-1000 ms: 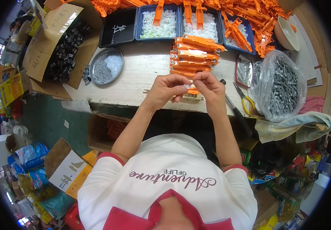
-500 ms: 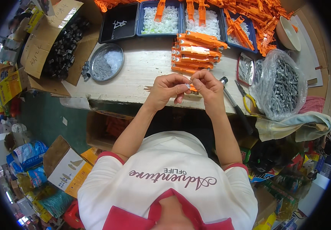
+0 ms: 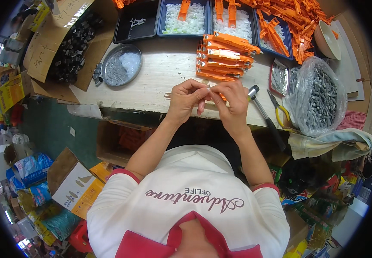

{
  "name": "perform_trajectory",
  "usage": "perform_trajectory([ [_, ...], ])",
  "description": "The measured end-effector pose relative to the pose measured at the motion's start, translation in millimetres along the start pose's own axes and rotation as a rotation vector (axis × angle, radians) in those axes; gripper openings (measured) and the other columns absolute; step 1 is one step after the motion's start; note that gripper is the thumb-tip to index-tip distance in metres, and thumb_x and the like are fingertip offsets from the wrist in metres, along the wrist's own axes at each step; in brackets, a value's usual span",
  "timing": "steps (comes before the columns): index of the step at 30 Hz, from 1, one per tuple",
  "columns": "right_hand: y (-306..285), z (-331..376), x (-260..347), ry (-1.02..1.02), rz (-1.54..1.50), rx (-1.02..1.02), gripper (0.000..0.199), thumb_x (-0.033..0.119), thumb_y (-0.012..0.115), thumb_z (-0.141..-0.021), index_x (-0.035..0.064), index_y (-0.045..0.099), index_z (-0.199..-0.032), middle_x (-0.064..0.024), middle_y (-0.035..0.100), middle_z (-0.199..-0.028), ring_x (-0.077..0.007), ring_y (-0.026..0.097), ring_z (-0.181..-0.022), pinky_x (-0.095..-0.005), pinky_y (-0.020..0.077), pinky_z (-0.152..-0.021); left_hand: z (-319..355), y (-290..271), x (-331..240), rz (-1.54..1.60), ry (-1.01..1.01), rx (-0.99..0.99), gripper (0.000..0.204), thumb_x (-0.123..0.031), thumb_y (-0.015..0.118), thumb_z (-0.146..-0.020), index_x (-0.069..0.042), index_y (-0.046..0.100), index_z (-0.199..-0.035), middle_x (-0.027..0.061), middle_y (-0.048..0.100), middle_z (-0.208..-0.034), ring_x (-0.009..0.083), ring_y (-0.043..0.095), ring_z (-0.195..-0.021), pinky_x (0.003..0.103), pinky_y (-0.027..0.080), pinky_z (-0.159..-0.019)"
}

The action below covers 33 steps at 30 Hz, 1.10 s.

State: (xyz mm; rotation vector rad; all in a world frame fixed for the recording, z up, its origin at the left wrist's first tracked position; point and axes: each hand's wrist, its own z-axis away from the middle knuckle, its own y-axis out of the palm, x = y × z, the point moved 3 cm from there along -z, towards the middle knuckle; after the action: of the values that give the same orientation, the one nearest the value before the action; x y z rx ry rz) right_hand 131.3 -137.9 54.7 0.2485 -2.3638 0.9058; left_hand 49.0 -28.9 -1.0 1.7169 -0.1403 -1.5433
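Observation:
My left hand and my right hand meet above the front of the table, fingertips almost touching. Both are closed in a pinch. A small whitish piece shows at the left fingertips; its kind is too small to tell. What the right fingers grip, if anything, is hidden. Beneath the right hand, part of an orange piece peeks out. Just beyond the hands lies a stack of orange plastic tool bodies with metal strips. A hammer rests to the right, its head beside my right hand.
Yellow-handled pliers, a small metal tray and a clear bag of grey metal parts occupy the right. At left are a round metal dish and a carton of black parts. A blue bin holds white pieces.
My right hand has moved left and its fingers now cover more of the small piece at my left fingertips. The whole view has shifted slightly.

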Motion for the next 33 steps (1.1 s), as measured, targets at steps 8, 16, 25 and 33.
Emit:
perform_trajectory([
  [8,5,5,-15,-0.074,0.136,0.070,0.013,0.005,0.064,-0.071,0.0088,0.058,-0.081,-0.0019,0.055,-0.081,-0.0207,0.049,-0.079,-0.0339,0.0300,-0.072,4,-4,-24,-0.557,0.300,-0.119,0.011,-0.006,0.061,-0.082,0.000,0.062,-0.091,0.0039,0.060,-0.079,0.0087,0.054,-0.060,0.019,0.042,-0.053],
  [16,25,12,-24,-0.119,0.225,0.207,0.012,0.009,0.064,-0.072,0.0108,0.058,-0.082,-0.0002,0.055,-0.082,-0.0202,0.049,-0.083,-0.0349,0.0294,-0.075,6,-15,-24,-1.313,0.561,-0.051,0.022,-0.010,0.070,-0.069,-0.008,0.065,-0.090,0.0025,0.057,-0.091,0.0187,0.046,-0.094,0.031,0.034,-0.082],
  [25,28,11,-26,-0.091,0.220,0.300,0.014,0.010,0.065,-0.071,0.0128,0.062,-0.084,0.0003,0.053,-0.081,-0.0197,0.047,-0.084,-0.0359,0.0284,-0.076,4,-17,-10,-1.393,0.450,0.011,0.024,-0.015,0.070,-0.066,-0.012,0.063,-0.089,0.0008,0.054,-0.097,0.0209,0.041,-0.100,0.036,0.026,-0.088],
  [33,19,12,-35,-0.015,0.094,0.239,0.017,0.006,0.064,-0.071,0.0103,0.064,-0.087,-0.0010,0.054,-0.083,-0.0194,0.048,-0.085,-0.0337,0.0289,-0.075,-5,-13,-10,-1.486,0.448,0.046,0.020,-0.016,0.069,-0.068,-0.014,0.063,-0.086,0.0009,0.053,-0.091,0.0205,0.042,-0.094,0.036,0.026,-0.082],
])
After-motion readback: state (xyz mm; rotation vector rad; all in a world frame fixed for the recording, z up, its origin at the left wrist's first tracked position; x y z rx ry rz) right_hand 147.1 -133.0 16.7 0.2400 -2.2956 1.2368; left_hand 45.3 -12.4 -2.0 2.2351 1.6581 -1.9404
